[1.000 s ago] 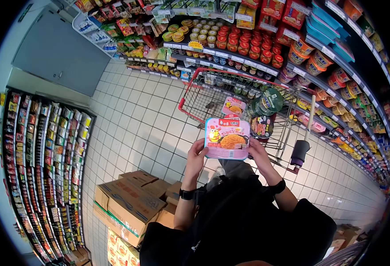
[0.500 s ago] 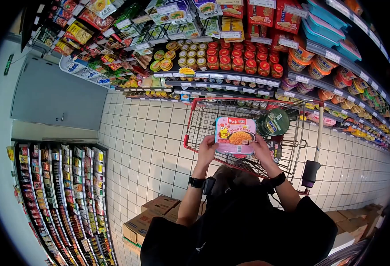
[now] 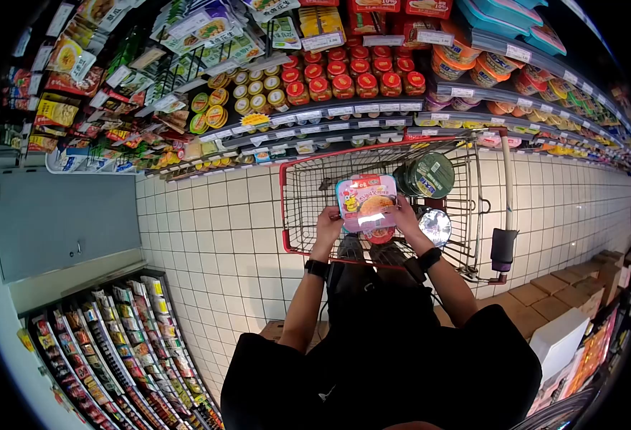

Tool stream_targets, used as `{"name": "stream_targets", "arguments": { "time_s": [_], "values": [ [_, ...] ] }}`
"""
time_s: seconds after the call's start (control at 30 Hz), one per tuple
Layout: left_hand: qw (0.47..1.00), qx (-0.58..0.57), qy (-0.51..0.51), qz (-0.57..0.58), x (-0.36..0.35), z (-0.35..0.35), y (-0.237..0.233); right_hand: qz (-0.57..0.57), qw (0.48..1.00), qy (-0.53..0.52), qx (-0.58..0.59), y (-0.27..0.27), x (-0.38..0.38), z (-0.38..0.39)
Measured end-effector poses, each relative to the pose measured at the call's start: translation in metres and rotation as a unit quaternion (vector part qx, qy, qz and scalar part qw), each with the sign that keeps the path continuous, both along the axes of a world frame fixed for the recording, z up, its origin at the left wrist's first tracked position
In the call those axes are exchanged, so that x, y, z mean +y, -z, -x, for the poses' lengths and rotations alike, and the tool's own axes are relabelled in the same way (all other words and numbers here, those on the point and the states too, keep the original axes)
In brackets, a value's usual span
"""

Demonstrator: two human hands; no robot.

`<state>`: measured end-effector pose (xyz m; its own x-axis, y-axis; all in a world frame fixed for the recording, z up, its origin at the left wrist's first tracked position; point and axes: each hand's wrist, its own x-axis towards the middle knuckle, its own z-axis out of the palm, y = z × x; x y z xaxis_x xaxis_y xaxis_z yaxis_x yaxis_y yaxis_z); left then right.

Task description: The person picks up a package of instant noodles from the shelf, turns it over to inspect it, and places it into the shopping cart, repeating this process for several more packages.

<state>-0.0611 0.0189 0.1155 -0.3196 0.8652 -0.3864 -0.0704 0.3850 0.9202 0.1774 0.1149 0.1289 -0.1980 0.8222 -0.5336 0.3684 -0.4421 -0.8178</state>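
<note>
A pink, blue-edged instant noodle box with a noodle picture on its lid is held over the shopping cart. My left hand grips its left edge, and my right hand grips the right edge. Inside the cart, a large dark green tub lies just beyond my right hand. A round container with a shiny top sits to the right of that hand. Partly hidden under the box is a red round item.
Ahead stands a shelf with red-lidded jars, small yellow-lidded jars, orange noodle bowls and hanging packets. At left are a grey door and a rack of packets. Cardboard boxes line the right rear. The cart handle is on the right.
The view has shifted, with the shelf now nearer and the cart further left in the frame. The noodle box stays in both hands, slightly tilted. The red round item beneath it shows more.
</note>
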Motion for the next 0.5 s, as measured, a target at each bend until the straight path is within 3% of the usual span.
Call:
{"name": "stream_targets", "arguments": {
  "time_s": [0.1, 0.17, 0.2, 0.3, 0.33, 0.43, 0.5],
  "values": [
    [0.997, 0.049, 0.013, 0.062, 0.025, 0.013, 0.044, 0.060, 0.997, 0.032, 0.039, 0.045, 0.019, 0.013],
    [0.995, -0.028, 0.043, 0.085, 0.046, 0.022, 0.071, 0.034, 0.997, 0.064, -0.005, 0.096, 0.031, 0.018],
    [0.993, -0.019, 0.059, 0.105, 0.057, 0.026, 0.073, 0.026, 0.997, 0.046, -0.052, 0.059, 0.040, 0.027],
    [0.986, -0.002, 0.077, 0.150, 0.092, 0.030, 0.060, 0.019, 0.993, 0.073, -0.088, 0.073, 0.063, 0.044],
    [0.985, 0.034, 0.094, 0.138, 0.099, 0.036, 0.089, 0.045, 0.991, 0.062, -0.109, 0.074, 0.069, 0.047],
    [0.981, 0.051, 0.099, 0.160, 0.111, 0.046, 0.141, 0.033, 0.991, 0.083, -0.101, 0.173, 0.074, 0.046],
    [0.978, 0.056, 0.121, 0.159, 0.117, 0.052, 0.171, 0.071, 0.990, 0.084, -0.089, 0.188, 0.079, 0.047]
  ]
}}
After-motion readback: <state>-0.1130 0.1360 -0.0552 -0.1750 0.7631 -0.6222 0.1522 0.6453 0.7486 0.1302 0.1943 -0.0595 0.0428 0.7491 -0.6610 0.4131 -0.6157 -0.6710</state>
